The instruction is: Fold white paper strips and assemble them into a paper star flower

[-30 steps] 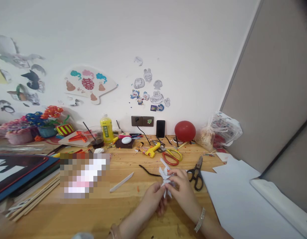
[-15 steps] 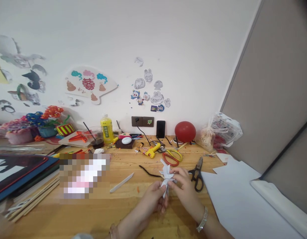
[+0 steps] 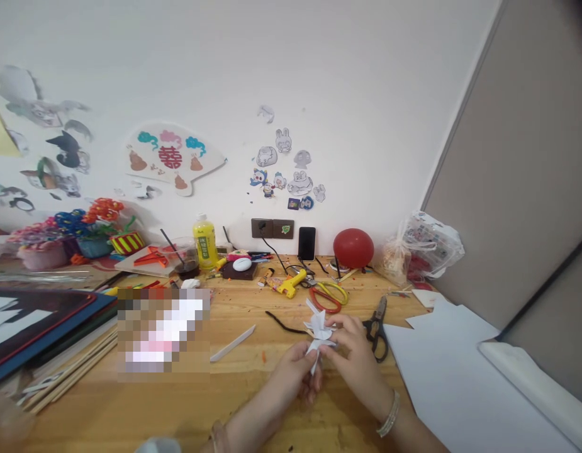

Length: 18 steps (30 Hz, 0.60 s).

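A folded white paper piece with several pointed strips, star-like in shape, is the folded paper (image 3: pixel 321 326) held above the table. My left hand (image 3: pixel 297 365) pinches its lower end between thumb and fingers. On its right side, the fingertips of my right hand (image 3: pixel 350 346) grip the same paper. Just right of my right hand lie black-handled scissors (image 3: pixel 376 330). A black fuzzy stem (image 3: pixel 284 324) runs along the table toward the paper from the left. Farther left rests a loose white paper strip (image 3: pixel 233 343).
Behind the hands lie red-and-yellow-handled scissors (image 3: pixel 326 297), a yellow glue gun (image 3: pixel 291 285) and a red balloon (image 3: pixel 353 248). White paper sheets (image 3: pixel 453 377) cover the right side. Wooden sticks (image 3: pixel 78 371) lie left. A yellow bottle (image 3: pixel 205 244) and dark drink cup (image 3: pixel 187 267) stand behind.
The view has shifted slightly. Both hands keep hold of the folded paper, which has turned a little between the fingers.
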### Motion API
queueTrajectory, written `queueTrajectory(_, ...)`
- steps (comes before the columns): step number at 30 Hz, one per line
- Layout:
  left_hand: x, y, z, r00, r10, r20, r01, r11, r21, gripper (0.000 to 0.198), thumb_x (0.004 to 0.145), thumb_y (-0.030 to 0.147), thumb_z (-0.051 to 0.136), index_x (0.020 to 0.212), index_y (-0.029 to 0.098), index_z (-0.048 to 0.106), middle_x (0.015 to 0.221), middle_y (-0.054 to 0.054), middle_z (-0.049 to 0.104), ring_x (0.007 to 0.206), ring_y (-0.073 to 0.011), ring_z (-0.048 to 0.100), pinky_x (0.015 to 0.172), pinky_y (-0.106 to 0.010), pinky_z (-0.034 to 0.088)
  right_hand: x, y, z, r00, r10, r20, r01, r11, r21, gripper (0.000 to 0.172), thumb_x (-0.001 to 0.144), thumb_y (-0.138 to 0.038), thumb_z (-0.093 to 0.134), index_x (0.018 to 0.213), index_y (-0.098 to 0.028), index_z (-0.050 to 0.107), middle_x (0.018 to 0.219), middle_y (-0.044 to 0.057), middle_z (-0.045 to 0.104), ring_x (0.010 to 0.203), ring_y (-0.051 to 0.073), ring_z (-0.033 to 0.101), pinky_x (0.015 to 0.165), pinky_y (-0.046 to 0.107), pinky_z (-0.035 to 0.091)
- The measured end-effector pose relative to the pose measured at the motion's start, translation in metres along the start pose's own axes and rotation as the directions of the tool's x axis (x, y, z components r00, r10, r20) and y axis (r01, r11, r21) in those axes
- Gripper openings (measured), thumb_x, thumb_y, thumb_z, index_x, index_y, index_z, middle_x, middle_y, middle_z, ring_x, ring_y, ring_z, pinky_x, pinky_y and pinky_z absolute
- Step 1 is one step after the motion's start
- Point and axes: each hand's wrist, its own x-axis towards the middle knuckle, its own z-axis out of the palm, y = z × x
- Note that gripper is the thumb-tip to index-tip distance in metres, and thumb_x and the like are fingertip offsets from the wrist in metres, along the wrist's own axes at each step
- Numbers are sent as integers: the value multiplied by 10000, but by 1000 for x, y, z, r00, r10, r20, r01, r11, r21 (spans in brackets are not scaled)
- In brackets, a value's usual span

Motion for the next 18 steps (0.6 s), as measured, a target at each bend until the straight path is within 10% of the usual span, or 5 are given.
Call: queueTrajectory(18, -3, 4, -2, 997, 23, 69, -22, 1000, -16, 340, 696, 496, 547, 694, 176, 433, 418, 68, 475, 311, -49, 361, 339, -169, 265, -1, 4, -4, 998, -57, 15, 57, 998, -10, 84, 758, -209, 589, 696, -221, 644, 960, 45, 579, 947, 221, 479, 831, 355, 392)
